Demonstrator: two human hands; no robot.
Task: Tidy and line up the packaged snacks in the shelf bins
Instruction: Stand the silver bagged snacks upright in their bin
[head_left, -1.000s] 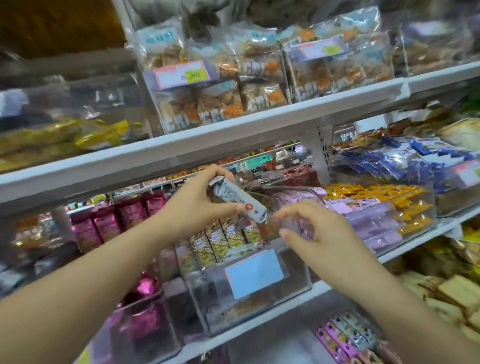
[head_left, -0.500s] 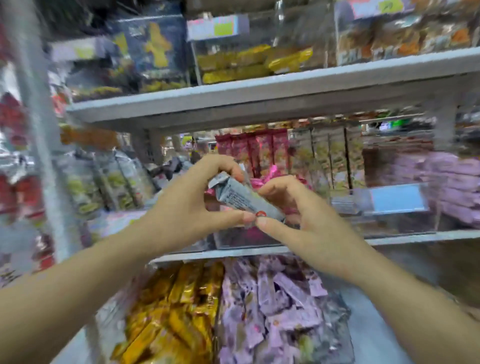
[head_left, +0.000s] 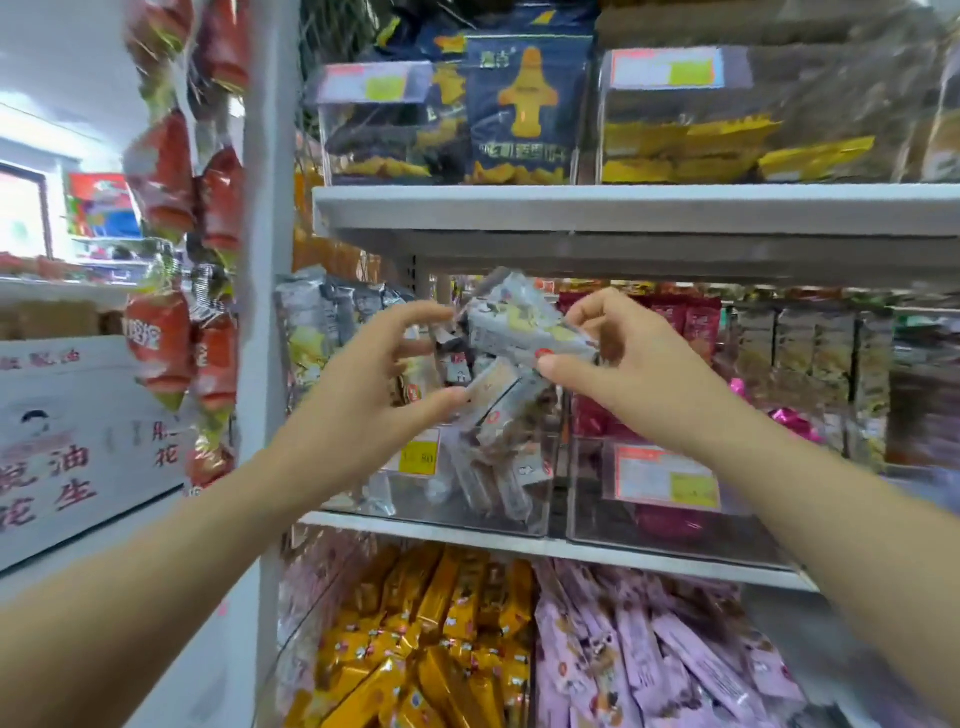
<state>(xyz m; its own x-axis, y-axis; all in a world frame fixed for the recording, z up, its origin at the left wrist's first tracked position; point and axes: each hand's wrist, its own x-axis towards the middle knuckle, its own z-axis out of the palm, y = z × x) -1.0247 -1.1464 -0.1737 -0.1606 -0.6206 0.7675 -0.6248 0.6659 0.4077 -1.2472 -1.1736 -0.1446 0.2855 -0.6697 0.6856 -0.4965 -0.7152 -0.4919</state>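
Note:
My right hand (head_left: 639, 374) pinches a grey wrapped snack bar (head_left: 519, 327) by its right end, between thumb and fingers. The bar hangs tilted above a clear shelf bin (head_left: 415, 499) that holds several similar grey bars (head_left: 498, 467) lying in disorder. My left hand (head_left: 363, 384) is just left of the bar with its fingers spread and loosely curved. Its thumb tip is against a bar that sticks up from the bin, and it grips nothing.
A clear bin of red and pink packets (head_left: 670, 483) stands to the right. The upper shelf board (head_left: 623, 208) is close above my hands. Bins of yellow packets (head_left: 441, 649) and purple packets (head_left: 649, 665) sit below. Red bags (head_left: 161, 171) hang by the white post (head_left: 265, 260).
The view has swung left along the shelf. The grey bar passed from my left hand to my right, the left hand opened, and the bar now hangs over the bin of grey bars.

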